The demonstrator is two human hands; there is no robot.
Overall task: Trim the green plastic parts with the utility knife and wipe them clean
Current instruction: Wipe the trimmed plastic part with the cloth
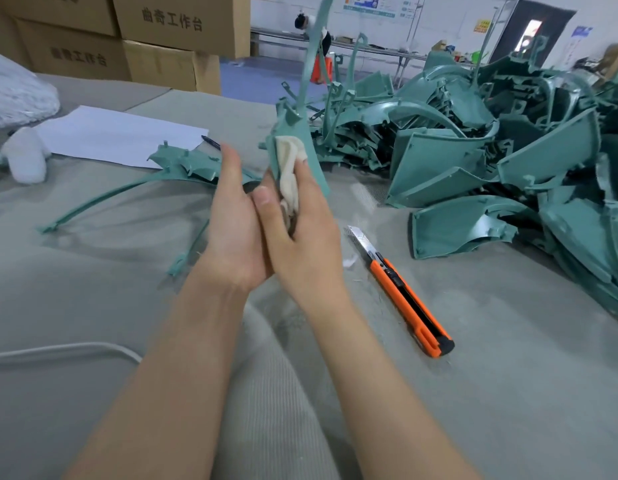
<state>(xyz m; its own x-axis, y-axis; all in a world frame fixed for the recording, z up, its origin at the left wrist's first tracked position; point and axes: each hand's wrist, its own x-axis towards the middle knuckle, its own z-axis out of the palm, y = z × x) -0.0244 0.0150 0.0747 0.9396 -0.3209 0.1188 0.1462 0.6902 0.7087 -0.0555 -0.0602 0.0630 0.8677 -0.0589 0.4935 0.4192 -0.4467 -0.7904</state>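
Wiping well means sliding the right hand (302, 237), curled round cloth (289, 161) and green part (293, 121), toward twelve o'clock; the flat, straight-fingered left hand (235, 216) braces alongside.

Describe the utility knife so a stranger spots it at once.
Find the heap of green plastic parts on the right. The utility knife lies flat between it and the right hand. It alone is orange and black, blade extended.

Open table surface (508, 393) lies right of the utility knife (403, 292); a pile of green parts (508, 150) blocks beyond.
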